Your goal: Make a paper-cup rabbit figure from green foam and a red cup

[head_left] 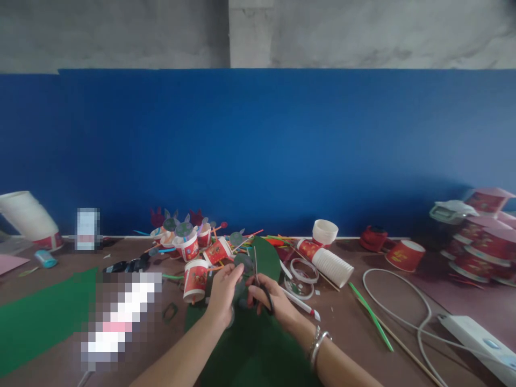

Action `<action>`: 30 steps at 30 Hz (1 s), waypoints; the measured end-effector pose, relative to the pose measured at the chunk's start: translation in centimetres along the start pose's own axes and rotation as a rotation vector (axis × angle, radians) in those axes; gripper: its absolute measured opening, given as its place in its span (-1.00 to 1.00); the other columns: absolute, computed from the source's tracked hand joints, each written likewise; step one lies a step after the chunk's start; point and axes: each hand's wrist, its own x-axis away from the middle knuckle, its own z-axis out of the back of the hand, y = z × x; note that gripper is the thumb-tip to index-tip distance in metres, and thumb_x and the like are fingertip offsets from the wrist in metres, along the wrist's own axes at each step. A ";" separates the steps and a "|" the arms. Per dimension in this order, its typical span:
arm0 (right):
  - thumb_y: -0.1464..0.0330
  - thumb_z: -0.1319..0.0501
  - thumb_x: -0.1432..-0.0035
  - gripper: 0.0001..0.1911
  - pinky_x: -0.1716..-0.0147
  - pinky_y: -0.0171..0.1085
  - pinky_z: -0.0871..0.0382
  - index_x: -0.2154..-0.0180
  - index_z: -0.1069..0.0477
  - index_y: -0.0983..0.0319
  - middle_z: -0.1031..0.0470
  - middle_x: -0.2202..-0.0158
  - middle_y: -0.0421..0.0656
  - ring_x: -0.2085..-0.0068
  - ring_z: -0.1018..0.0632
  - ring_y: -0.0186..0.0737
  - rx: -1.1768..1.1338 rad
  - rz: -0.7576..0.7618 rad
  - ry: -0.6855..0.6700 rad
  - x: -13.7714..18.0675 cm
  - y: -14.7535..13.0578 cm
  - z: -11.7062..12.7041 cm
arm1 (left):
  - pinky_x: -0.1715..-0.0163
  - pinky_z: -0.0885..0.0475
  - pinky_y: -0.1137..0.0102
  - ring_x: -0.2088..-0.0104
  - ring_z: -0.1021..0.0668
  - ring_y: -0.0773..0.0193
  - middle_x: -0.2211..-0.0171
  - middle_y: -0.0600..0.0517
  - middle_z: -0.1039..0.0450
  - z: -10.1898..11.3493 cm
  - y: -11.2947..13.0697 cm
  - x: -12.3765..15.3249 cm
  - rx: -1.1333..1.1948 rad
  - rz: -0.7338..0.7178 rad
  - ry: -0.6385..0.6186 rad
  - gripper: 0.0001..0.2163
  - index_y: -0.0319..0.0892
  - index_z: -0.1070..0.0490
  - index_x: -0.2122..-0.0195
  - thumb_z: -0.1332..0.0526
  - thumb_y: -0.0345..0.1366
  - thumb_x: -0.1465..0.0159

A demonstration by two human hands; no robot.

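Note:
My right hand (278, 303) is closed around scissors (267, 299) with black handles, their blades pointing up and away from me. Just left of the blades, my left hand (223, 293) pinches a small dark round piece of paper (244, 264) between thumb and fingers. Whether the blades touch the paper is too blurred to tell. Behind the hands stands a larger rounded green paper (266, 257). Beneath my forearms lies a dark green sheet (250, 352). More dark cut pieces seem to lie under the hands, partly hidden.
Red and white paper cups (195, 280) with paper figures crowd the back left. A stack of cups (332, 264) and rolls of white tape (304, 270) lie right of the hands. Further right are a white cable (427, 309) and power strip (475, 336). A green sheet (48, 320) lies left.

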 end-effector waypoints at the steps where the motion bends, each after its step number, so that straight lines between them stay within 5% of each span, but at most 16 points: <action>1: 0.17 -0.20 -0.05 -0.71 0.60 -0.42 -0.23 0.27 -0.32 0.24 -0.37 0.54 -0.27 0.47 -0.44 -0.32 0.006 0.003 -0.010 0.0 0.2 -0.1 | 0.52 -0.14 0.48 0.57 -0.27 0.41 0.65 0.18 -0.19 -0.1 0.0 0.1 0.007 0.000 0.012 -0.71 -0.18 -0.21 0.63 -0.30 -0.17 0.00; 30: 0.10 -0.25 0.01 -0.64 0.68 -0.46 -0.11 0.37 -0.29 0.27 -0.27 0.67 -0.33 0.64 -0.32 -0.43 0.029 0.027 0.054 -0.1 0.1 -0.4 | 0.53 -0.15 0.49 0.55 -0.27 0.40 0.65 0.18 -0.17 -0.3 0.5 0.4 -0.020 -0.050 -0.025 -0.76 -0.19 -0.24 0.62 -0.26 -0.23 -0.04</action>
